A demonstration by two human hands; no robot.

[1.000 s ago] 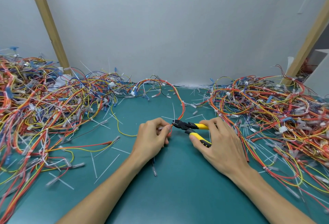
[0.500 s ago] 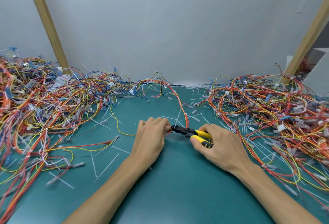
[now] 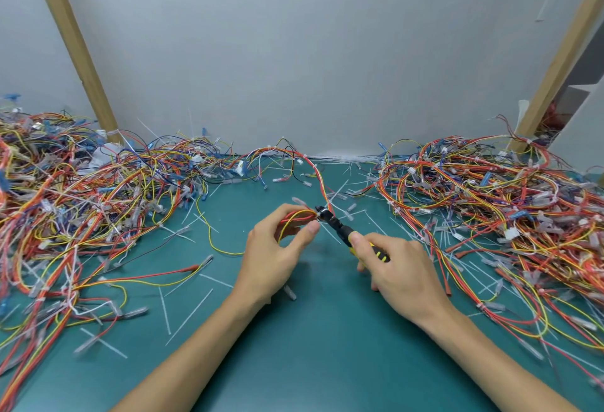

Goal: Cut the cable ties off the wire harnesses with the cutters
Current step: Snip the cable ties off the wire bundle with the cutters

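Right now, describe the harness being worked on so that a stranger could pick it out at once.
On the green table, look between the left heap and the right heap of wires. There the left hand pinches a red-and-yellow harness that arches back towards the wall. It alone is held, and the cutters in the right hand have their tip at it.

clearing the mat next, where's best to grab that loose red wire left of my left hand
Pinch the red wire just behind its sleeved free end, coming from above on the right. It lies flat on the mat with that end out in the open, while its other end seems to run into the left pile, so a pull from there would likely snag.
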